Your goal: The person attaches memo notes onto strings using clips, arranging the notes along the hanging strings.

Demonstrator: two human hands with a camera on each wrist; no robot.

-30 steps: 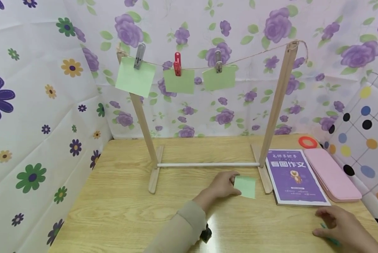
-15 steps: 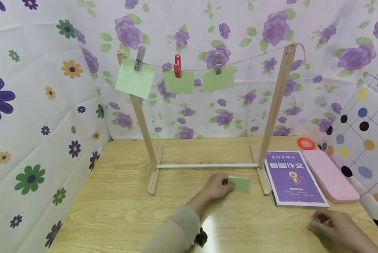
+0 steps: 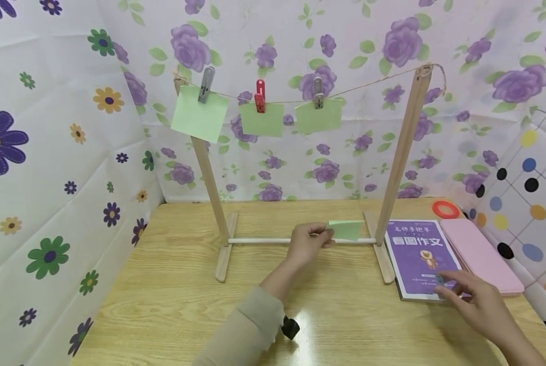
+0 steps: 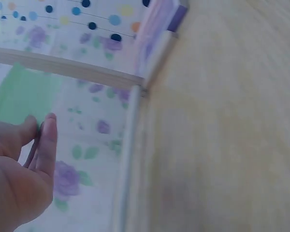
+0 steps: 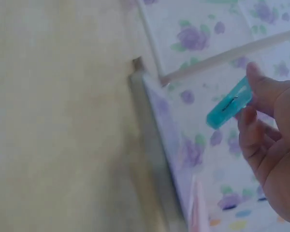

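Between thumb and fingers my left hand pinches a green sticky note, held up in front of the white rod of the wooden stand. The same green sticky note shows in the left wrist view, off the fingertips. Over the purple book's lower edge, my right hand pinches a teal clothespin, clearest in the right wrist view. Behind, a twine line carries three green notes, hung by a grey clothespin, a red clothespin and another grey clothespin.
The wooden stand's right post and left post rise from feet joined by a white rod. At right lie a purple book, a pink case and a red ring. Floral cloth hangs behind.
My left hand has lifted the green note off the table and moved it toward the rod. The right hand has picked up the teal clothespin and come up over the book's lower edge.
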